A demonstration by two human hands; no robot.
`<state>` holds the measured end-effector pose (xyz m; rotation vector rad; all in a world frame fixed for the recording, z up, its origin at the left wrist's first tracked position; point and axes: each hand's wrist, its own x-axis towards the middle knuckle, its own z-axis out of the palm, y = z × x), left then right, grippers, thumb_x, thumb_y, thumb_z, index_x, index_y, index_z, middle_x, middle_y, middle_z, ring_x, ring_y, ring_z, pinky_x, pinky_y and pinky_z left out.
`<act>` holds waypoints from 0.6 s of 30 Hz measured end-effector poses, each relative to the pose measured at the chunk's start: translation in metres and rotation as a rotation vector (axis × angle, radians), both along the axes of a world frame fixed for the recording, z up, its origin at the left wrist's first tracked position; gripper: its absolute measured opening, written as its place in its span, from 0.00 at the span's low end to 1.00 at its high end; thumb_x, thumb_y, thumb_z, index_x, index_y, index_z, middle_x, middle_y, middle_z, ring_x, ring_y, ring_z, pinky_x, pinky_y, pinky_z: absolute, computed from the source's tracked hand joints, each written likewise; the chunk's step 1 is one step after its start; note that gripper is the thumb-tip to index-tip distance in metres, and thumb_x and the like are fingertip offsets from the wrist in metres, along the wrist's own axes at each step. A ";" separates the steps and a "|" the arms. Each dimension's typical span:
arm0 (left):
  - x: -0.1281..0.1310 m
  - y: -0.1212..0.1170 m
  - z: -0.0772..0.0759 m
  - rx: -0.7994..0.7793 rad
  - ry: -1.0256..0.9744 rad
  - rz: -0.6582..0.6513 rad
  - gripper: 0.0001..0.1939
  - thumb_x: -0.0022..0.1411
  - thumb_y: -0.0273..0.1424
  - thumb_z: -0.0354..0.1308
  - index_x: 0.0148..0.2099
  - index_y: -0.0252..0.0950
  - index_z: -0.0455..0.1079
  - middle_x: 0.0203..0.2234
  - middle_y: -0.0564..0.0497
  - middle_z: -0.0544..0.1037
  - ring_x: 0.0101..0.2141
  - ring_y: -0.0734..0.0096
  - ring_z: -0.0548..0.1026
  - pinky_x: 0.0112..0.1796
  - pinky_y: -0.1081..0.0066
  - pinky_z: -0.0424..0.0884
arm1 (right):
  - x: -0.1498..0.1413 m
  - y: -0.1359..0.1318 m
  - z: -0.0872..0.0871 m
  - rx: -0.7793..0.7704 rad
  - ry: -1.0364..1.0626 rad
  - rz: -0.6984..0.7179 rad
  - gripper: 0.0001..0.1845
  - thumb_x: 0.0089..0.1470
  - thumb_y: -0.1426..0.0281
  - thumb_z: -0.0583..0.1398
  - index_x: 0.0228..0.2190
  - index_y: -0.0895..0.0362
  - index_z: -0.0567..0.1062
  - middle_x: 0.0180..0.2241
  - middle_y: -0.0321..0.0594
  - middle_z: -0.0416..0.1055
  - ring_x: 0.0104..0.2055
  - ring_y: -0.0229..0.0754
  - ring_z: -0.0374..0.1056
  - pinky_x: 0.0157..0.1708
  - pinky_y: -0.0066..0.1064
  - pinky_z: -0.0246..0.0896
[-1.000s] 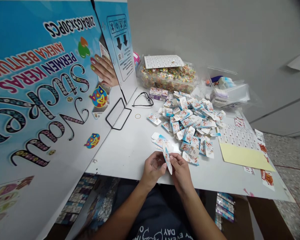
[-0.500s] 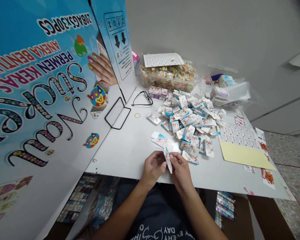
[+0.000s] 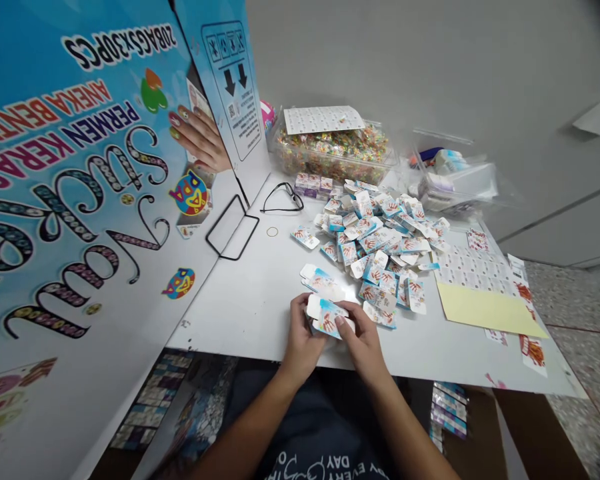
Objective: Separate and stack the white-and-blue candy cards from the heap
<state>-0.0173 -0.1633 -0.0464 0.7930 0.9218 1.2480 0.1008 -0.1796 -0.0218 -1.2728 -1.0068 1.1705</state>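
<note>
Near the table's front edge, a small printed candy box in white and light blue is held between both my hands. Its end flaps stand out. My left hand is closed around its left side, and some of those fingers are hidden behind it. My right hand grips the right end, thumb pressed on the printed face. Just beyond lie flat box blanks in a small stack. To the right of them spreads a heap of small boxes, several with flaps up.
A large printed carton walls off the left. Glasses and a rubber band lie on the white table. Behind stand a clear tub of wrapped candies and another plastic container. Sticker sheets lie right.
The small box, seen edge-on and thin before, now faces upward and looks opened out. My right thumb has moved onto its printed face. The view has shifted slightly.
</note>
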 end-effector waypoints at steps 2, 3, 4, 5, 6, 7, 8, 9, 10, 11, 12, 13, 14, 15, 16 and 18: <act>0.003 -0.001 -0.001 0.024 0.051 0.123 0.39 0.49 0.29 0.70 0.58 0.43 0.53 0.55 0.42 0.67 0.52 0.59 0.72 0.49 0.63 0.71 | -0.002 0.001 0.000 -0.005 0.014 0.038 0.16 0.55 0.60 0.64 0.44 0.52 0.76 0.42 0.40 0.76 0.44 0.46 0.70 0.46 0.35 0.65; 0.005 -0.002 -0.002 0.049 0.091 0.202 0.41 0.50 0.29 0.70 0.60 0.44 0.51 0.58 0.41 0.63 0.56 0.58 0.68 0.51 0.62 0.70 | -0.003 0.000 -0.001 0.015 0.003 0.024 0.15 0.55 0.60 0.64 0.44 0.53 0.76 0.41 0.41 0.75 0.45 0.46 0.69 0.46 0.36 0.65; 0.006 -0.002 -0.002 0.087 0.148 0.278 0.41 0.50 0.29 0.70 0.61 0.44 0.51 0.61 0.40 0.59 0.60 0.57 0.63 0.55 0.61 0.66 | -0.003 0.000 -0.002 0.048 -0.030 -0.014 0.14 0.55 0.61 0.64 0.43 0.53 0.76 0.41 0.41 0.75 0.45 0.46 0.69 0.47 0.36 0.64; 0.007 -0.003 -0.003 0.132 0.220 0.342 0.39 0.51 0.29 0.69 0.61 0.44 0.54 0.63 0.40 0.57 0.63 0.56 0.59 0.59 0.59 0.62 | -0.004 -0.001 -0.004 0.085 -0.077 -0.071 0.13 0.55 0.61 0.64 0.41 0.53 0.77 0.41 0.41 0.74 0.46 0.46 0.68 0.47 0.36 0.63; 0.007 -0.004 -0.004 0.173 0.290 0.374 0.34 0.52 0.29 0.68 0.59 0.42 0.59 0.64 0.41 0.56 0.64 0.56 0.56 0.61 0.59 0.57 | -0.004 -0.003 -0.006 0.113 -0.122 -0.135 0.12 0.55 0.61 0.64 0.39 0.53 0.78 0.41 0.41 0.74 0.45 0.46 0.67 0.47 0.35 0.63; 0.006 -0.005 -0.005 0.200 0.337 0.371 0.27 0.55 0.31 0.67 0.56 0.41 0.65 0.63 0.42 0.59 0.64 0.56 0.56 0.63 0.59 0.53 | -0.004 -0.004 -0.007 0.123 -0.154 -0.193 0.11 0.55 0.61 0.64 0.38 0.53 0.78 0.39 0.41 0.74 0.43 0.45 0.67 0.45 0.34 0.63; 0.005 -0.006 -0.006 0.204 0.343 0.337 0.19 0.58 0.34 0.64 0.52 0.39 0.70 0.60 0.42 0.63 0.63 0.55 0.59 0.63 0.59 0.52 | -0.004 -0.006 -0.008 0.108 -0.169 -0.220 0.10 0.56 0.61 0.64 0.36 0.53 0.79 0.36 0.40 0.74 0.40 0.44 0.67 0.41 0.33 0.63; 0.004 -0.007 -0.007 0.182 0.303 0.283 0.14 0.61 0.37 0.61 0.48 0.38 0.73 0.57 0.42 0.68 0.60 0.55 0.62 0.63 0.58 0.54 | -0.003 -0.008 -0.007 0.070 -0.166 -0.216 0.10 0.56 0.60 0.63 0.35 0.53 0.79 0.32 0.39 0.73 0.35 0.42 0.67 0.36 0.32 0.63; 0.002 -0.008 -0.008 0.141 0.228 0.218 0.16 0.64 0.42 0.57 0.47 0.37 0.75 0.52 0.42 0.72 0.58 0.54 0.65 0.61 0.58 0.57 | -0.003 -0.010 -0.006 0.025 -0.151 -0.187 0.11 0.57 0.59 0.63 0.34 0.53 0.80 0.28 0.37 0.72 0.30 0.40 0.65 0.32 0.31 0.62; 0.001 -0.008 -0.009 0.096 0.138 0.149 0.21 0.66 0.46 0.53 0.47 0.36 0.75 0.49 0.41 0.75 0.56 0.54 0.68 0.59 0.57 0.60 | -0.003 -0.012 -0.005 -0.016 -0.134 -0.140 0.13 0.57 0.58 0.62 0.34 0.54 0.80 0.24 0.35 0.71 0.26 0.39 0.63 0.28 0.30 0.60; 0.000 -0.009 -0.009 0.059 0.054 0.080 0.26 0.66 0.50 0.49 0.49 0.35 0.75 0.48 0.40 0.76 0.54 0.54 0.69 0.57 0.57 0.62 | -0.003 -0.013 -0.003 -0.045 -0.120 -0.081 0.14 0.57 0.57 0.62 0.33 0.54 0.80 0.22 0.34 0.69 0.23 0.38 0.60 0.25 0.30 0.57; -0.002 -0.009 -0.010 0.036 -0.019 0.013 0.30 0.66 0.54 0.46 0.49 0.34 0.75 0.47 0.40 0.77 0.54 0.53 0.70 0.56 0.57 0.63 | -0.003 -0.014 -0.001 -0.063 -0.111 -0.019 0.15 0.58 0.56 0.61 0.32 0.54 0.80 0.20 0.33 0.67 0.22 0.37 0.58 0.24 0.29 0.55; -0.003 -0.010 -0.009 0.025 -0.080 -0.060 0.34 0.64 0.57 0.44 0.50 0.34 0.75 0.47 0.39 0.77 0.53 0.53 0.70 0.56 0.58 0.64 | -0.004 -0.014 0.000 -0.073 -0.108 0.042 0.17 0.58 0.56 0.61 0.30 0.55 0.80 0.19 0.33 0.66 0.21 0.36 0.57 0.23 0.29 0.54; -0.004 -0.010 -0.008 0.018 -0.134 -0.134 0.37 0.63 0.60 0.42 0.49 0.33 0.75 0.46 0.39 0.77 0.53 0.53 0.70 0.55 0.58 0.65 | -0.005 -0.014 0.001 -0.074 -0.121 0.094 0.18 0.59 0.55 0.59 0.29 0.55 0.79 0.18 0.33 0.66 0.21 0.36 0.56 0.23 0.29 0.52; -0.006 -0.009 -0.006 0.003 -0.186 -0.193 0.39 0.61 0.61 0.41 0.49 0.33 0.75 0.45 0.39 0.78 0.53 0.52 0.71 0.54 0.58 0.66 | -0.006 -0.014 0.001 -0.061 -0.166 0.134 0.19 0.60 0.56 0.58 0.27 0.55 0.79 0.19 0.34 0.65 0.21 0.37 0.56 0.23 0.30 0.52; -0.008 -0.008 -0.001 -0.064 -0.285 -0.254 0.39 0.61 0.62 0.41 0.47 0.33 0.76 0.42 0.39 0.79 0.51 0.52 0.72 0.51 0.58 0.68 | -0.010 -0.016 -0.003 0.023 -0.349 0.120 0.18 0.61 0.58 0.58 0.24 0.54 0.78 0.20 0.36 0.67 0.23 0.39 0.57 0.26 0.32 0.53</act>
